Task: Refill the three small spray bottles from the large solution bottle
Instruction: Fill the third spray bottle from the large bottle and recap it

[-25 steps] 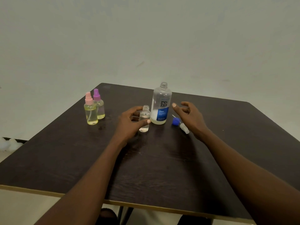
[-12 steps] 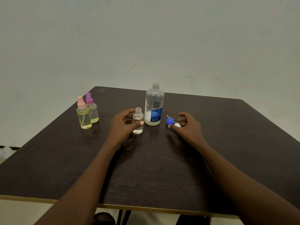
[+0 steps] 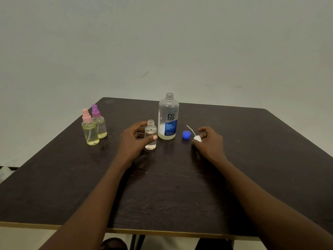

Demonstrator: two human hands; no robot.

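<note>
The large solution bottle (image 3: 168, 117) stands uncapped at the table's middle, with a blue label and little liquid at its bottom. Just left of it stands a small clear bottle (image 3: 150, 135) without its top; my left hand (image 3: 134, 139) is wrapped around it. My right hand (image 3: 209, 141) rests on the table with its fingers closed on a white spray head (image 3: 197, 138), whose thin tube sticks out toward the back. A blue cap (image 3: 186, 135) lies between the large bottle and my right hand. Two small bottles of yellowish liquid, one pink-topped (image 3: 89, 129) and one purple-topped (image 3: 98, 121), stand at the left.
The dark wooden table (image 3: 171, 186) has a pale front edge and stands against a plain light wall. A shoe shows under the front edge.
My right hand dropped from beside the large bottle onto the table and closed on the white spray head. My left hand stayed on the small clear bottle.
</note>
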